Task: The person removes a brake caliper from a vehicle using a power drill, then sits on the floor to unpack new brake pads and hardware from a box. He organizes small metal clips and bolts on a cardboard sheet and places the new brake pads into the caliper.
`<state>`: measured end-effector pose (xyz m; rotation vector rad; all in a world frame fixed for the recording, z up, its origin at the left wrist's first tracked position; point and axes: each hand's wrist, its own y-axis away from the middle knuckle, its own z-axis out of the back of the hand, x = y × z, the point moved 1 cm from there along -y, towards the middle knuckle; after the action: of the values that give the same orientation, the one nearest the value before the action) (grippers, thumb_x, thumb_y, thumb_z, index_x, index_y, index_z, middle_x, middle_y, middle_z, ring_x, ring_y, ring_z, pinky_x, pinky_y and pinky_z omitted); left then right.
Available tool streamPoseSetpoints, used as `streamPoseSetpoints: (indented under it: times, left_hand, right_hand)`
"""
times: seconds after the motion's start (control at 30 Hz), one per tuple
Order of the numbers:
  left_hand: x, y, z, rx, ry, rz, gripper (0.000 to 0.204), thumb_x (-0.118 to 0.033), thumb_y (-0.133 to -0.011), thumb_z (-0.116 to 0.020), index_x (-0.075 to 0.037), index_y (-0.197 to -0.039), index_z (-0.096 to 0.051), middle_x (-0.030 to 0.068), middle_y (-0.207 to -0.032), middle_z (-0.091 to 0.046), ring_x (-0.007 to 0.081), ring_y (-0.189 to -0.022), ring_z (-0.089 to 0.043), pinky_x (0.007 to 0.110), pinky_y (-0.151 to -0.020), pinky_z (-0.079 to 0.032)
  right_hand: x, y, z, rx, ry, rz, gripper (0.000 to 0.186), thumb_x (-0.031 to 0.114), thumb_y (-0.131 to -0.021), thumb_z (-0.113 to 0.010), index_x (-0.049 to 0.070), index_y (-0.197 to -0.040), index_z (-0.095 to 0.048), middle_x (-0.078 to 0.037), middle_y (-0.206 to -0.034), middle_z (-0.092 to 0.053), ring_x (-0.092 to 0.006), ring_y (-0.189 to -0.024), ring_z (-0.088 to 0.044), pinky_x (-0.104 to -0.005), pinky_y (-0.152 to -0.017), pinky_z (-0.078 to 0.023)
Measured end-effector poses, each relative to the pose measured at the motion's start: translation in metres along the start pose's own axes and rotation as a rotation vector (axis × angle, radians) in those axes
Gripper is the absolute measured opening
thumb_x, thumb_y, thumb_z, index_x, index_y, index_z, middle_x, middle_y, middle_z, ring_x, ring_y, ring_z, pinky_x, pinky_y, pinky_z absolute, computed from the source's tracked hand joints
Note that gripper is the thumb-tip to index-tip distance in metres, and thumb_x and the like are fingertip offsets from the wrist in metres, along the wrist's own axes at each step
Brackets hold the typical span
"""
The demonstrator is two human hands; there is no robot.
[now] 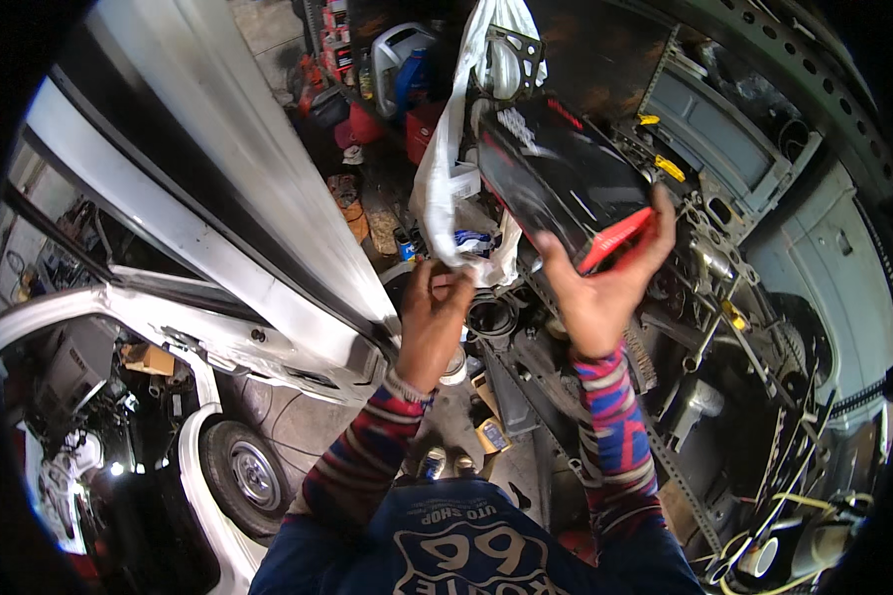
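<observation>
A black box with red edges [566, 174] is tilted up in front of me, slightly blurred. My right hand [605, 293] is closed on its near end, with the thumb on one side and the fingers on the other. To the left of the box, a white plastic bag [435, 188] hangs down, stretched long. My left hand [435, 322] pinches the bag's lower edge between thumb and fingers. Inside the bag's lower part shows a small blue and white package [476, 241].
A metal shelf on the right carries wrenches [704, 342], a yellow-handled tool [670, 167] and greasy parts. At left stand an open white vehicle door [238, 149] and a wheel [248, 476]. Bottles and a blue jug [412, 77] stand behind. A small open carton [490, 434] lies below.
</observation>
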<state>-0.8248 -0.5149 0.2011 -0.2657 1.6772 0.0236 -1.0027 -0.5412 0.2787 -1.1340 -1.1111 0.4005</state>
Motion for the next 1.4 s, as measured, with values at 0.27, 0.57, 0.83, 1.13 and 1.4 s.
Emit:
streamPoseSetpoints:
  times: [0.27, 0.57, 0.83, 1.13, 1.4]
  left_hand:
    - [0.011, 0.009, -0.019, -0.261, 0.132, -0.050, 0.041, -0.036, -0.101, -0.069, -0.004, -0.124, -0.059, 0.0045, -0.111, -0.067, 0.0123, -0.101, -0.063, 0.029, -0.088, -0.049]
    - [0.010, -0.026, -0.025, -0.155, 0.182, -0.062, 0.032, -0.030, -0.099, -0.067, -0.004, -0.117, -0.068, 0.0035, -0.111, -0.069, 0.0156, -0.101, -0.063, 0.032, -0.092, -0.047]
    - [0.009, -0.027, -0.020, -0.080, 0.170, -0.002, 0.030, -0.029, -0.099, -0.070, 0.000, -0.108, -0.071, 0.0010, -0.087, -0.066, 0.0110, -0.083, -0.059, 0.026, -0.079, -0.046]
    - [0.028, -0.029, -0.014, -0.446, 0.016, -0.052, 0.062, -0.044, -0.096, -0.074, 0.006, -0.126, -0.056, 0.0193, -0.116, -0.062, 0.0271, -0.104, -0.061, 0.036, -0.090, -0.048]
    - [0.055, -0.030, 0.009, -0.346, -0.142, -0.176, 0.044, -0.035, -0.107, -0.058, 0.003, -0.128, -0.053, 0.0164, -0.113, -0.059, 0.0300, -0.101, -0.061, 0.039, -0.089, -0.050]
  right_hand:
    - [-0.044, 0.053, -0.064, 0.074, 0.155, -0.246, 0.096, 0.026, -0.063, -0.095, -0.008, -0.135, -0.042, -0.026, -0.122, -0.053, -0.0441, -0.116, -0.055, -0.0479, -0.103, -0.044]
    - [-0.056, 0.047, -0.042, 0.045, -0.011, -0.228, 0.100, 0.025, -0.064, -0.097, -0.010, -0.137, -0.039, -0.026, -0.132, -0.048, -0.0414, -0.125, -0.050, -0.0465, -0.111, -0.038]
    - [-0.061, 0.030, -0.064, 0.206, 0.235, -0.011, 0.084, 0.025, -0.063, -0.092, -0.004, -0.128, -0.047, -0.024, -0.120, -0.052, -0.0456, -0.117, -0.050, -0.0522, -0.102, -0.041]
    - [-0.058, 0.055, -0.090, 0.271, 0.154, 0.067, 0.085, 0.032, -0.069, -0.091, -0.004, -0.131, -0.045, -0.034, -0.139, -0.042, -0.0525, -0.127, -0.044, -0.0568, -0.109, -0.037]
    - [-0.043, 0.043, -0.046, 0.213, -0.058, -0.049, 0.085, 0.017, -0.068, -0.089, -0.002, -0.137, -0.044, -0.024, -0.134, -0.046, -0.0409, -0.128, -0.045, -0.0511, -0.114, -0.034]
